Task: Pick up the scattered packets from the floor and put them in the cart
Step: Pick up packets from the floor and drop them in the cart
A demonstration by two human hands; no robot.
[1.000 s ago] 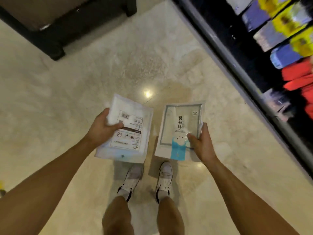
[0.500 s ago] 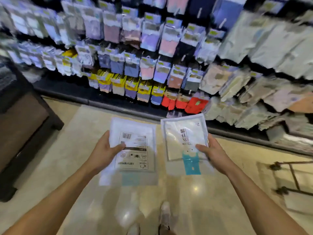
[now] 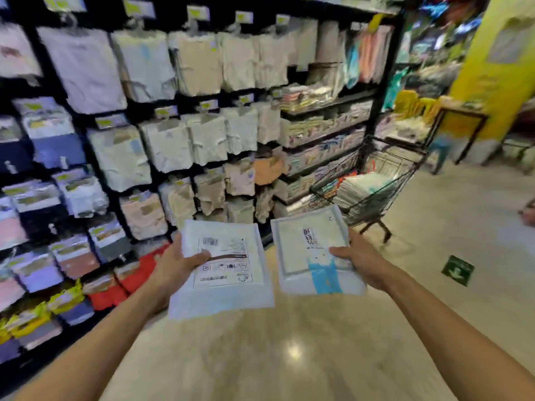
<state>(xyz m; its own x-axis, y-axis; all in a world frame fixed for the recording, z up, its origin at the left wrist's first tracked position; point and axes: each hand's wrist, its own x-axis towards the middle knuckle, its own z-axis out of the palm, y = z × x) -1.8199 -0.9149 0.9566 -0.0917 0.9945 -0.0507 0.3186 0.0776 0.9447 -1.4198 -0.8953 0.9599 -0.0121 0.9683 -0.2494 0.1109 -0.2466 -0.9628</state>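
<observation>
The flat white plastic packet with a barcode label (image 3: 223, 267) is lying across the left hand (image 3: 173, 264), whose thumb is pressing down on the label's near-left corner while the fingers are curling underneath, out of sight. Just beside it, the flat clear packet with black characters and a blue band (image 3: 312, 253) is sitting in the right hand (image 3: 362, 259), with the thumb clamping its right edge from above and the fingers likewise hiding below. The frame is smeared, so how tightly either grip is closing is probably not to be told. Both packets are being carried face up, off the floor, their long axes pointing away from the person toward the shelves. The black wire shopping cart (image 3: 405, 175) is standing ahead and to the right, well apart from both hands, with a stack of white packets (image 3: 362, 189) lying in it. The right hand is the nearer one, so its packet is likely going in first, the left following after a turn of the body. To the left a black rack of hanging packaged garments (image 3: 162, 111) is filling the view, a green floor sticker (image 3: 457, 270) is showing on the beige polished floor (image 3: 304, 357), and a yellow pillar (image 3: 498, 68) is rising beyond the cart.
</observation>
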